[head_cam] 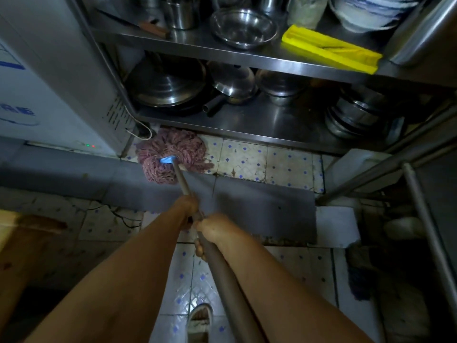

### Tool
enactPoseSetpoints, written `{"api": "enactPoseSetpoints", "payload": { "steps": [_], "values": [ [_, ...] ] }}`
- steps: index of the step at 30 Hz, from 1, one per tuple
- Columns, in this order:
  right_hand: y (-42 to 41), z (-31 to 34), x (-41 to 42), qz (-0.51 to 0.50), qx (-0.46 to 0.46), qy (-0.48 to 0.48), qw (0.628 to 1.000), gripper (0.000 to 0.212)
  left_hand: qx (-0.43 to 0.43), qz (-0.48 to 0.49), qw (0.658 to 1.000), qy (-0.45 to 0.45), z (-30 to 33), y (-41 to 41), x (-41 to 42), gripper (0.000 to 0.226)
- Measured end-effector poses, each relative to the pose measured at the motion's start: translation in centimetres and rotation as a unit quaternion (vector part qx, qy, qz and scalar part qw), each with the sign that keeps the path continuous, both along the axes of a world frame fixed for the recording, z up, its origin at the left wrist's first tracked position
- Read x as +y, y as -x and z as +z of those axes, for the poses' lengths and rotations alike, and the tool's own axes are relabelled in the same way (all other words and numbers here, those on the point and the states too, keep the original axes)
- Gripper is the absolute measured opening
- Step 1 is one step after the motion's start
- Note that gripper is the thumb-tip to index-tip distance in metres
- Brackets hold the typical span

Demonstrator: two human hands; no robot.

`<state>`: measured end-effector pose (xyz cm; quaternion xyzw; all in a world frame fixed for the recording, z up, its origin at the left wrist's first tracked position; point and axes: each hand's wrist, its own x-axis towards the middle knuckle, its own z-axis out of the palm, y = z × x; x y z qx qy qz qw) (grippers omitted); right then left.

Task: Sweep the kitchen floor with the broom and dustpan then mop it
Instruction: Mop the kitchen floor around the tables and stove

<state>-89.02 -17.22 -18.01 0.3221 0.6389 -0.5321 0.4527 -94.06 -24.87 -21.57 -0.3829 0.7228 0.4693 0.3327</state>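
You hold the mop pole point(188, 194) with both hands, one in front of the other, so you can push the mop far out and still steer it. Your left hand point(186, 210) is the front one, its grip wrapped round the pole. Your right hand point(215, 230) sits just behind it, almost touching, and its grip is closed round the pole too, with the fingers curling under. The pole slants down and away from you, so the mop head point(171, 155) lies flat on the floor point(247, 162). The pink strings spread out at the foot of the steel rack point(247, 129), right next to the white fridge point(49, 82), where dirt likes to hide. I think you are on the mopping part now, working into that corner. A grey mat point(259, 206) lies between you and the mop head, and the pole passes over it. Some things are hard to see. The room is dark, so I cannot tell if the floor is wet. The back edge of the mop head goes under the rack. The near end of the pole runs out of the picture. I see no broom or dustpan. The dark stuff low on the right is too dim to name.
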Motion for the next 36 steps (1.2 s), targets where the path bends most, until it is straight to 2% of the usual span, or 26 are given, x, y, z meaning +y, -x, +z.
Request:
{"api": "enactPoseSetpoints", "payload": {
  "steps": [5, 10, 12, 15, 19, 22, 27, 30, 36],
  "values": [
    [-4.4, 1.5, 6.2, -0.062, 0.022, 0.004, 0.998, 0.02, 0.025, -0.004, 0.999, -0.04, 0.2, -3.7, 6.3, 0.014],
    [-7.7, 2.6, 12.4, -0.059, 0.021, -0.032, 0.997, 0.013, 0.027, -0.03, 0.997, -0.066, 1.0, -7.1, 13.1, 0.02],
    [-9.1, 3.0, 15.1, -0.052, 0.048, -0.046, 0.996, 0.02, 0.041, -0.049, 0.996, -0.065, 1.1, -8.2, 15.9, 0.031],
    [-10.9, 3.1, 18.6, -0.04, 0.097, -0.088, 0.991, 0.033, 0.05, -0.105, 0.992, -0.055, 1.3, -9.7, 19.6, 0.035],
    [-11.8, 2.9, 20.8, -0.077, 0.076, -0.09, 0.99, 0.036, 0.04, -0.171, 0.982, -0.064, 1.8, -10.3, 22.5, 0.035],
    [-11.4, 3.5, 20.2, -0.091, 0.076, -0.074, 0.99, 0.02, 0.058, -0.211, 0.975, -0.022, 1.5, -9.5, 22.1, 0.036],
    [-9.8, 3.8, 16.8, -0.063, 0.062, -0.09, 0.992, 0.031, 0.064, -0.222, 0.973, 0.004, 1.3, -8.2, 19.1, 0.038],
    [-8.4, 3.4, 15.0, -0.029, 0.062, -0.081, 0.994, 0.024, 0.065, -0.202, 0.977, 0.015, 1.3, -7.3, 16.8, 0.038],
    [-6.8, 2.5, 9.3, -0.05, 0.022, -0.035, 0.998, 0.008, 0.069, -0.145, 0.985, 0.064, 1.1, -6.0, 10.3, 0.04]
  ]
}}
